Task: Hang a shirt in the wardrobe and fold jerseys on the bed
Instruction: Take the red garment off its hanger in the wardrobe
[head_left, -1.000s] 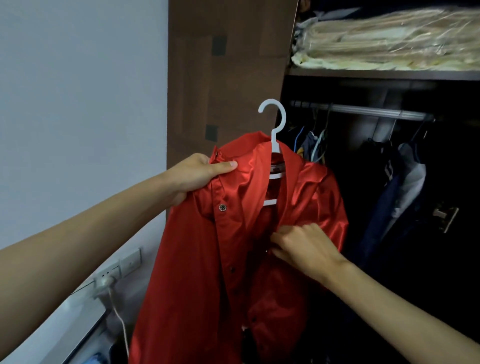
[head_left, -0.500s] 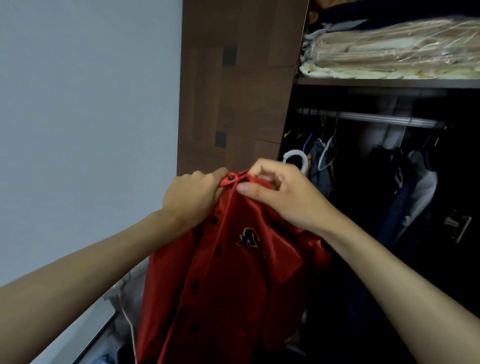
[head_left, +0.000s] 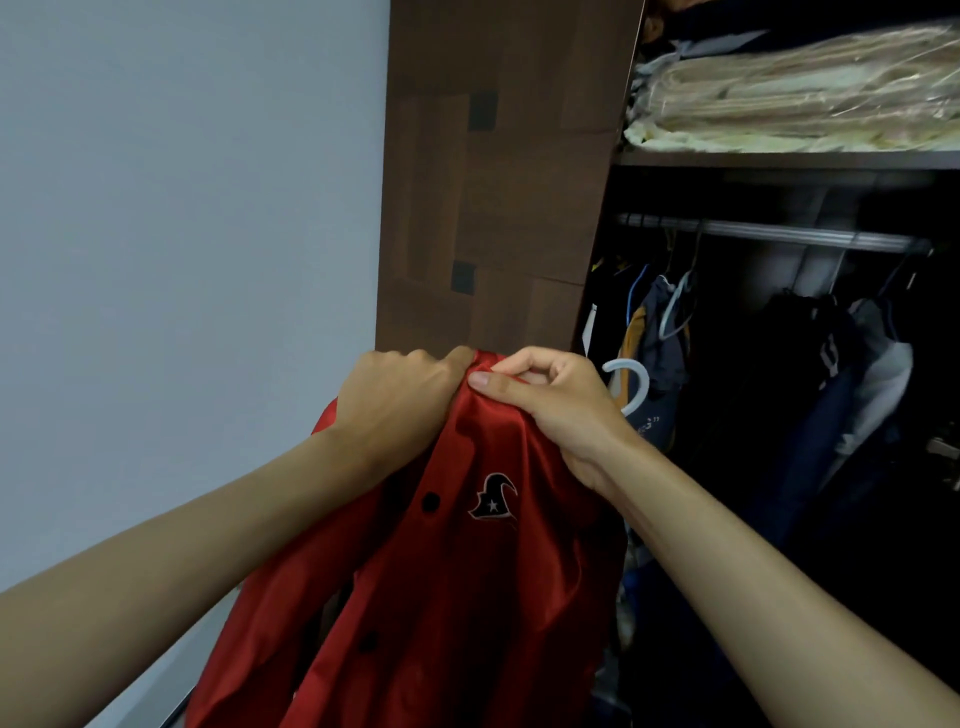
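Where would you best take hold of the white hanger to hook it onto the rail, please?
Judging by its pose, grip the hanger at the neck below its hook, coming from the right; both hands hold the shirt collar to its left, and the hook stands bare.

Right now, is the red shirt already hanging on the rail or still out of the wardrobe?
Out. Both hands hold the red shirt at its collar; its hanger hook is below the rail.
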